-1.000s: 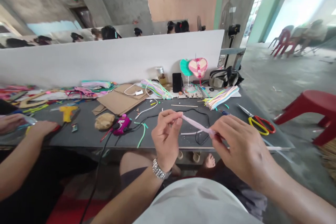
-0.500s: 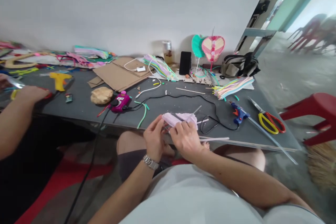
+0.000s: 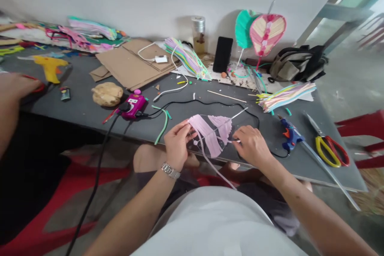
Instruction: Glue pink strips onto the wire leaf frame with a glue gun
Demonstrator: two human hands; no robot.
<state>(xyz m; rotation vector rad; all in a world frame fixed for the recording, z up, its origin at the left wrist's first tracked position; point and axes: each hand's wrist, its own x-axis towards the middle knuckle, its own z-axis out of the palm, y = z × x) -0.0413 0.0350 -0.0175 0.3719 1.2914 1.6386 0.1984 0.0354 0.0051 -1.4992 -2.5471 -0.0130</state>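
Note:
My left hand (image 3: 177,138) is closed, its thumb and fingers pinching the left edge of a wire-framed leaf shape (image 3: 211,141) wound with lilac pipe cleaners. Bands of lilac cross the frame, with open gaps between them and a thin stem sticking out at the upper right. From near the left fingertips, a loose lilac pipe cleaner (image 3: 213,167) hangs over the table edge toward my lap. My right hand (image 3: 251,144) is at the leaf's right side, fingers curled, pinching the end of a short lilac pipe cleaner (image 3: 229,141) that reaches the leaf.
Right of my hands lie a blue glue gun (image 3: 290,136) with a long glue stick and scissors (image 3: 328,148). A purple control box (image 3: 135,106) with black cord sits left. Behind are pipe cleaner bundles (image 3: 187,58), a phone (image 3: 223,54) and finished fans (image 3: 267,34). A co-worker's hand (image 3: 21,88) is far left.
My right hand has drawn away from the leaf to the right, uncovering its bands. The loose pipe cleaner now hangs down in front. My view has tilted down and closer to the table.

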